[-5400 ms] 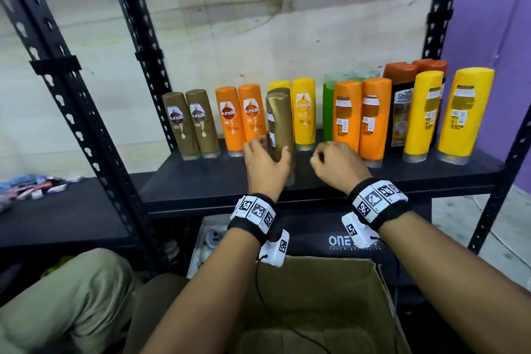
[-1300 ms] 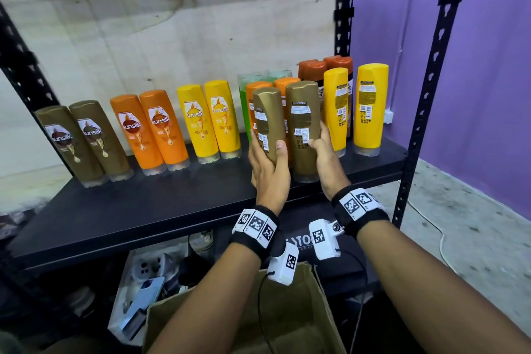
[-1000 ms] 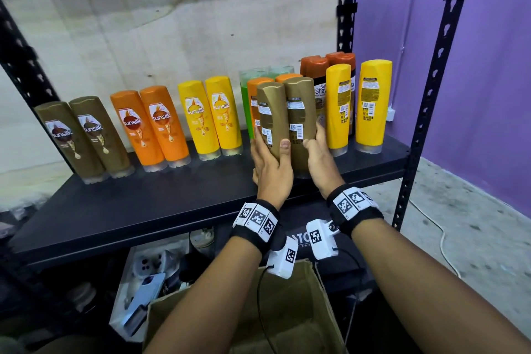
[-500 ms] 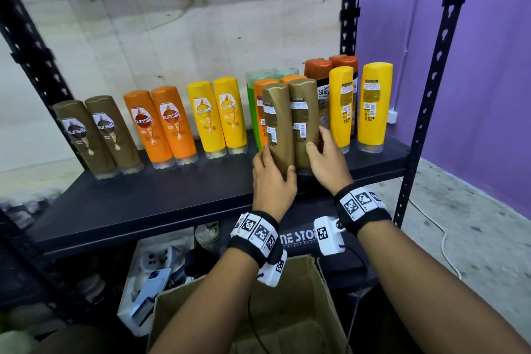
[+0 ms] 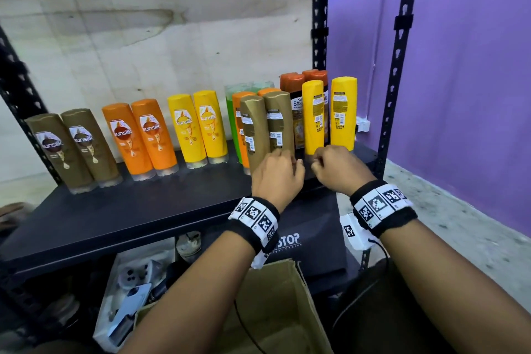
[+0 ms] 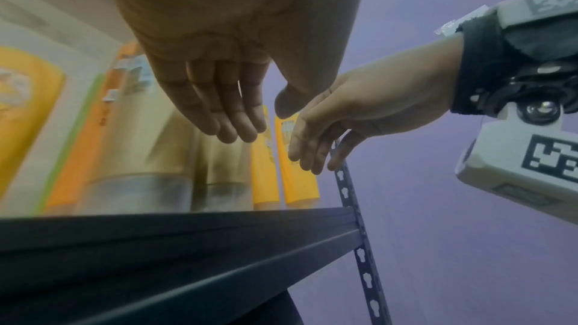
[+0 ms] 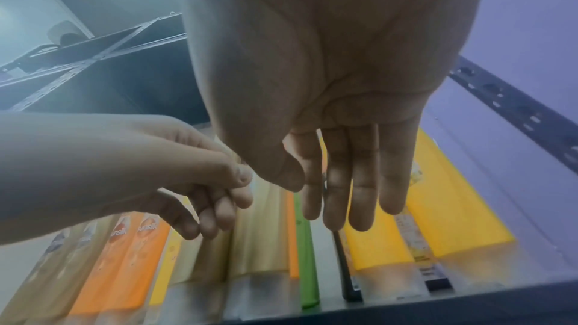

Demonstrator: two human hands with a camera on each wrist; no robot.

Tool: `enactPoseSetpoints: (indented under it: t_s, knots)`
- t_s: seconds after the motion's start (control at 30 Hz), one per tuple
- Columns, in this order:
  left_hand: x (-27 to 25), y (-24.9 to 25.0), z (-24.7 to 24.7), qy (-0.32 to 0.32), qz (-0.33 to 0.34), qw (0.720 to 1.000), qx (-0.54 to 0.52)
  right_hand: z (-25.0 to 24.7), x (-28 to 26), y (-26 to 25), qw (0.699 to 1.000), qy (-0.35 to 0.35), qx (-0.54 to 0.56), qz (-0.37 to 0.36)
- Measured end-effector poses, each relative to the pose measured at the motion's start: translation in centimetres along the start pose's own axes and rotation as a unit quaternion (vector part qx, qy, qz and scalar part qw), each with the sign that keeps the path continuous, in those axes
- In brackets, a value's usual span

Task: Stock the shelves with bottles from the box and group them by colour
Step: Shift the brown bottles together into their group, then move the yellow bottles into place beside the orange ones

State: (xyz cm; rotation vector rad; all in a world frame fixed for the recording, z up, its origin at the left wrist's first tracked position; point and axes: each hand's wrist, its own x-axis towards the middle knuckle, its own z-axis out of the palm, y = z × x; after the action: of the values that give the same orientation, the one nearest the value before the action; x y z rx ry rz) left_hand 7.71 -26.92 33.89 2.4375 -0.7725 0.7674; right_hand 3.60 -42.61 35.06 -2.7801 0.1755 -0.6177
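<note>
Two brown bottles (image 5: 254, 129) (image 5: 278, 123) stand side by side on the black shelf (image 5: 143, 210), back labels toward me, in front of two orange bottles (image 5: 238, 112). My left hand (image 5: 287, 158) hovers just in front of their bases, fingers loose, holding nothing. My right hand (image 5: 319, 161) hangs beside it, before a yellow bottle (image 5: 313, 115), also holding nothing. The left wrist view shows my left fingers (image 6: 231, 117) relaxed above the brown bottles (image 6: 140, 157). In the right wrist view my right fingers (image 7: 344, 194) are straight and free.
Along the shelf stand two brown (image 5: 71, 149), two orange (image 5: 140, 138) and two yellow bottles (image 5: 198, 126), then green ones (image 5: 232, 118), dark orange-capped ones (image 5: 298, 112) and another yellow (image 5: 343, 112). A cardboard box (image 5: 273, 310) sits below me. Black uprights (image 5: 396, 66) frame the right end.
Both hands set the two brown bottles down on the shelf in front of the orange ones, let go of them and drew back a little.
</note>
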Motion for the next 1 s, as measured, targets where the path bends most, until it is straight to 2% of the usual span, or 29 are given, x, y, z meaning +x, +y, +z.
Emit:
enactPoseSetpoints:
  t_s: [0.1, 0.37, 0.63, 0.77, 0.87, 1.0]
  knots:
    - [1.5, 1.7, 0.0, -0.024, 0.018, 0.999, -0.021, -1.3, -0.2, 1.2, 1.000, 0.012, -0.001, 0.016]
    - [7.0, 5.3, 0.5, -0.023, 0.027, 0.998, -0.056, -4.0, 1.5, 4.0, 0.996, 0.061, -0.013, 0.068]
    - [11.3, 6.5, 2.0, -0.026, -0.042, 0.996, -0.080, -5.1, 5.6, 6.2, 0.986, 0.136, 0.035, 0.088]
    - [12.6, 6.7, 3.3, -0.036, -0.102, 0.980, -0.166, -5.0, 8.0, 7.3, 0.985, 0.122, 0.083, 0.086]
    - [13.5, 6.7, 4.4, -0.019, -0.145, 0.963, -0.227, -4.2, 9.7, 8.1, 0.980, 0.118, 0.135, 0.089]
    - [14.2, 6.5, 6.0, 0.017, -0.157, 0.943, -0.292, -3.2, 11.6, 9.0, 0.974, 0.111, 0.173, 0.097]
